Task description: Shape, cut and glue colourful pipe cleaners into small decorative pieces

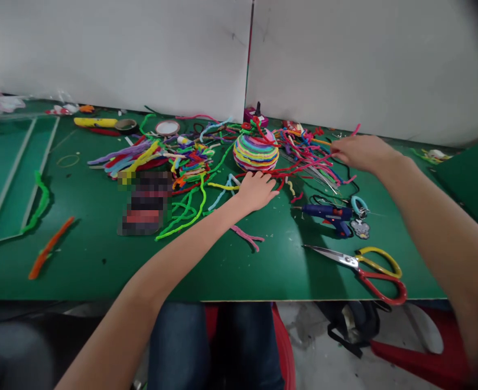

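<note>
My left hand [257, 190] lies palm down over red pipe cleaners [290, 172], its fingers spread, in front of a ball wound with striped, many-coloured pipe cleaners [256, 151]. At the right, my right hand [359, 153] is closed in a pinch on a pink pipe cleaner [318, 161]. A tangle of pink, blue and red pieces [299, 143] lies between that hand and the ball. Pale blue and yellow strands [223, 187] run beside my left hand. What lies under the left palm is hidden.
A blue glue gun [328, 213] and scissors with yellow and red handles [361, 265] lie front right. Left of the ball is a heap of cut pipe cleaners [149, 154], with a blurred-out dark object [145, 206] before it. Tape rolls [167, 128] sit behind. A wall panel [121, 54] bounds the back.
</note>
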Demonstrator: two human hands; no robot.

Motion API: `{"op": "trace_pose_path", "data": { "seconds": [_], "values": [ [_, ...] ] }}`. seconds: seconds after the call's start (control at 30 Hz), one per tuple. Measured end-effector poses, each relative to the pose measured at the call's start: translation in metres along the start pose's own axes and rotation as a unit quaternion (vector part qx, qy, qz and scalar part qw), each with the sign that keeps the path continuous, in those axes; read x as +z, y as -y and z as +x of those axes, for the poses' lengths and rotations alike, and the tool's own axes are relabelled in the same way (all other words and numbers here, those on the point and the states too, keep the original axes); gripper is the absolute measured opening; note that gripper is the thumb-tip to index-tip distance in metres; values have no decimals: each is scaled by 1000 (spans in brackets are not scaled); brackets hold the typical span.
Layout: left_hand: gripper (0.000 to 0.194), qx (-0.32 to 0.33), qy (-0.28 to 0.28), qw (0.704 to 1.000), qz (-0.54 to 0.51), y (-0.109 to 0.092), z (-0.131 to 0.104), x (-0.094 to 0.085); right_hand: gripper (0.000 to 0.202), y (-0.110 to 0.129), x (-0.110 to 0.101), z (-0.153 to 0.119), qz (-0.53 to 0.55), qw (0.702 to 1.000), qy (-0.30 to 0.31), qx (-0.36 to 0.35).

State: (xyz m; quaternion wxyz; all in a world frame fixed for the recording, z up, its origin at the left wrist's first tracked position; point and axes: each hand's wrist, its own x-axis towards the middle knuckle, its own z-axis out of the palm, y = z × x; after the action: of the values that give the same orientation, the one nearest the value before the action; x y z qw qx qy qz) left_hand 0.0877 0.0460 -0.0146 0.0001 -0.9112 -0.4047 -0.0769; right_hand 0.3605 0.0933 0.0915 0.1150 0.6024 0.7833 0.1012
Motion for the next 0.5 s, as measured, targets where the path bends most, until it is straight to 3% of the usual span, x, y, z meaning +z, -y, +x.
{"op": "trace_pose_path", "data": {
  "seconds": [0.1,0.27,0.4,0.5],
  "values": [
    [45,0,-2,1000,-1,0,0,1,24,-18,-6,-16,-53,997,23,56],
    [45,-5,2,1000,-10,1,0,0,35,-36,-4,-38,-76,981,-37,174],
    [38,-4,9,1000,-20,1,-6,-11,35,-35,-2,-51,-37,967,-111,226],
    [33,3,1,1000,-20,3,-13,-21,31,-27,-8,-56,-20,965,-120,231]
  ]
}}
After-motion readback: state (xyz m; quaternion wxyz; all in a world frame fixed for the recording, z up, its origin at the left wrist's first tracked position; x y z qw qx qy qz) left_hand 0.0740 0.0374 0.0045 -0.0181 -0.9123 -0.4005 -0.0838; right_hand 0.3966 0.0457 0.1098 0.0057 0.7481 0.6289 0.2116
